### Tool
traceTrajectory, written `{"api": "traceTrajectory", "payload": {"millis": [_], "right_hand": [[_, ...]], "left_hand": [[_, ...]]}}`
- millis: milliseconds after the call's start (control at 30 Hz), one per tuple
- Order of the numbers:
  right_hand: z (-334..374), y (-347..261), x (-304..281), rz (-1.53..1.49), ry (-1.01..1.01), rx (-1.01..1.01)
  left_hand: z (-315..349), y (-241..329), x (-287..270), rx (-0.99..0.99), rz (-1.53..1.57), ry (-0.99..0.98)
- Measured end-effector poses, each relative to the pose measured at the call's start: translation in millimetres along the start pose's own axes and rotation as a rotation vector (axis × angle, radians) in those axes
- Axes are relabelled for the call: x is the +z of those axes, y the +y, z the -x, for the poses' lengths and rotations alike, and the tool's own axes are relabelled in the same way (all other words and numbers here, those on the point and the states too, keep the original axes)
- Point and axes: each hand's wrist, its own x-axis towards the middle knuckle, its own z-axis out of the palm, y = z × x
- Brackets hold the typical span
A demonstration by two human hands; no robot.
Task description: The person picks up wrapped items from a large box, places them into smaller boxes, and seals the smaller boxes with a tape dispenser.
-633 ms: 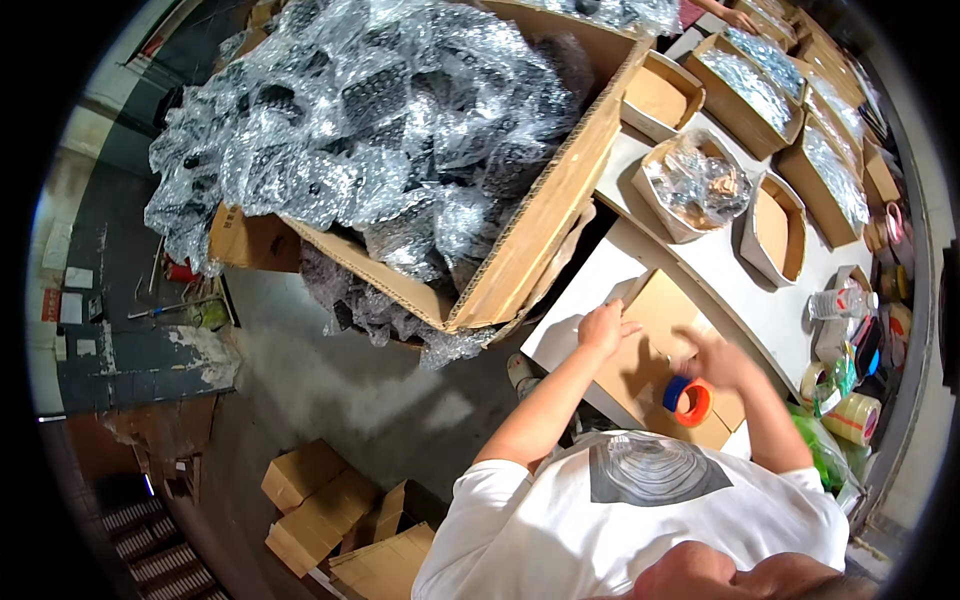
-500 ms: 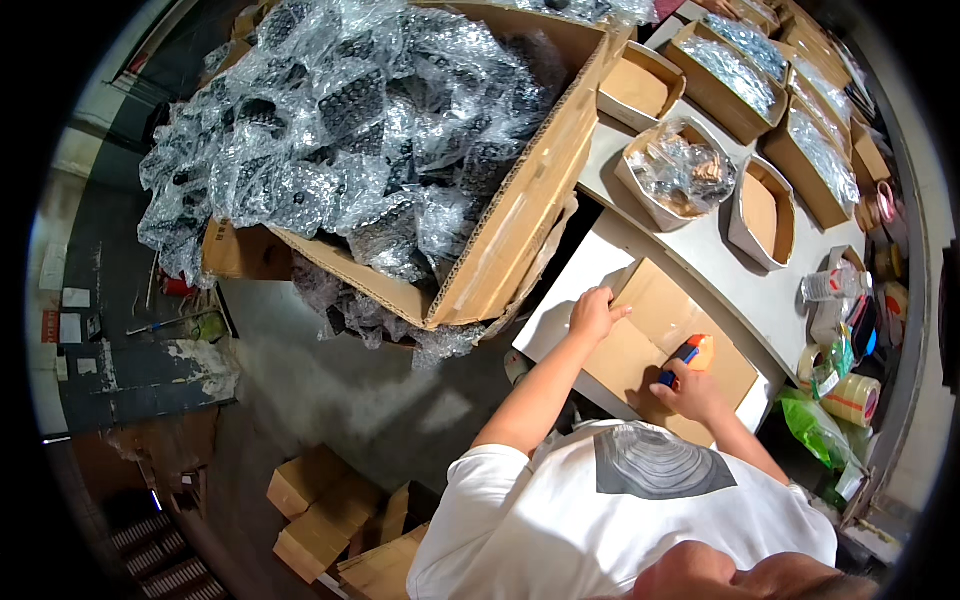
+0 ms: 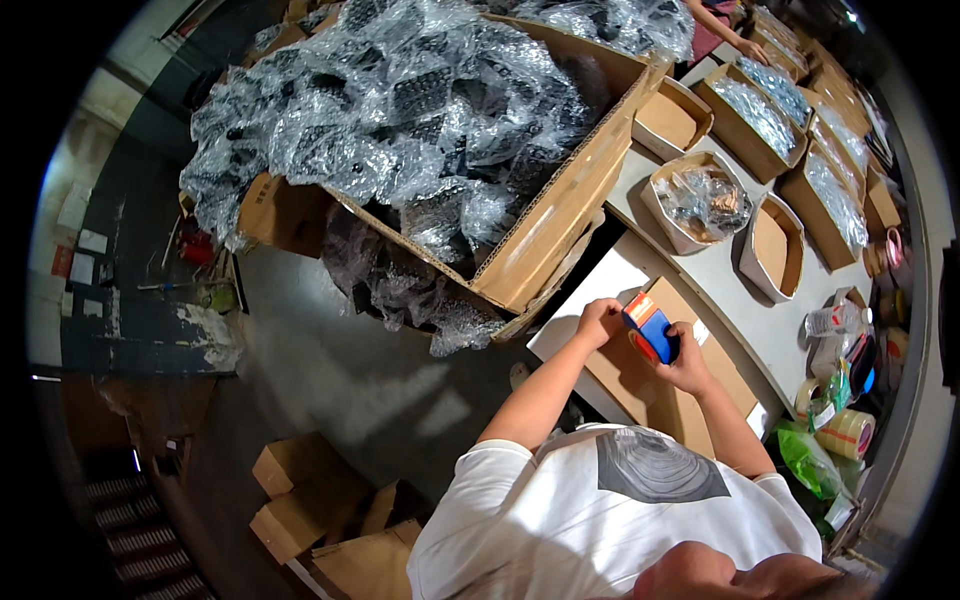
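Observation:
My right hand point(image 3: 688, 362) grips what looks like a blue tape dispenser point(image 3: 652, 332) with red and orange parts, lifted over the cardboard. My left hand point(image 3: 601, 322) is closed by the dispenser's orange end, fingertips against or very near it. What those fingers pinch, if anything, is too small to make out. Beneath both hands a brown cardboard box point(image 3: 722, 360), pressed fairly flat, lies on the white work surface point(image 3: 600, 268) in front of me.
A big carton point(image 3: 560, 235) heaped with bubble-wrapped dark parts point(image 3: 400, 130) stands at the left. Along the table sit small open trays point(image 3: 772, 247) and long boxes of wrapped pieces point(image 3: 825, 200). Tape rolls point(image 3: 846, 434) and a bottle point(image 3: 838, 320) are at right. Another person's hand point(image 3: 752, 50) shows at the back.
My right hand has raised and turned the dispenser off the cardboard, bringing it to the left. My left hand has left the cardboard's edge and closed in at the dispenser's end.

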Motion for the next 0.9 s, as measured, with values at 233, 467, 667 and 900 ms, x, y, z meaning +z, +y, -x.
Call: {"api": "traceTrajectory", "payload": {"millis": [233,467,667,900], "right_hand": [[6.3,3.2,-14.1,0.014,-0.049,0.098],[12.7,-49.2,-51.3,0.206,-0.210,0.087],[14.8,-55.6,-52.5,0.373,-0.293,0.245],[-4.2,-64.8,-40.8,0.525,-0.325,0.261]], "left_hand": [[10.5,49.7,-7.3,-0.451,0.852,-0.247],[1.6,15.1,2.3,-0.204,0.318,-0.056],[-9.8,8.0,-2.0,-0.348,0.454,-0.045],[-8.5,-22.4,3.5,-0.245,-0.558,0.035]]}}
